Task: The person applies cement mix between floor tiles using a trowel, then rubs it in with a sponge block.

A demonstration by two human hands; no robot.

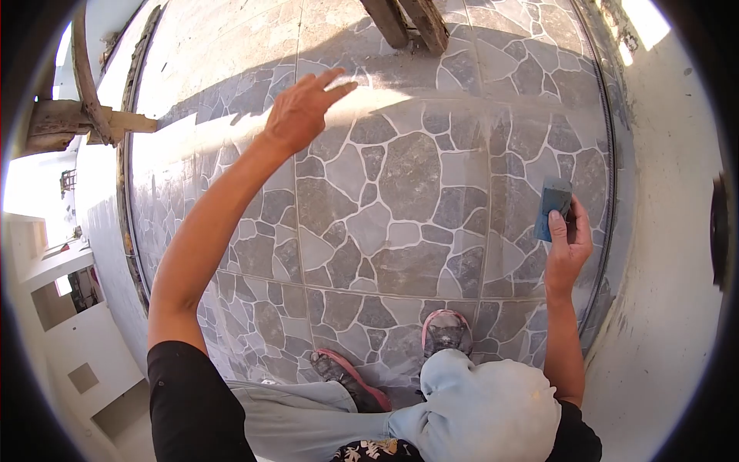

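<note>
My right hand point(568, 239) grips a small blue-green rectangular block point(548, 202), thumb laid across its face and fingers behind it. The block is held upright at the right side, over the stone-patterned tile floor point(412, 177); its exact kind cannot be made out. My left arm reaches forward, and my left hand point(302, 108) is open with its fingers stretched out above the floor, holding nothing. Pale joint lines run between the grey stone shapes beneath both hands.
Wooden posts point(408, 27) stand on the floor at the far side. Rough timber point(85, 123) juts in at the left. A pale wall point(670, 231) borders the floor on the right. My shoes point(446, 331) are on the tiles close by. Sunlight falls across the far floor.
</note>
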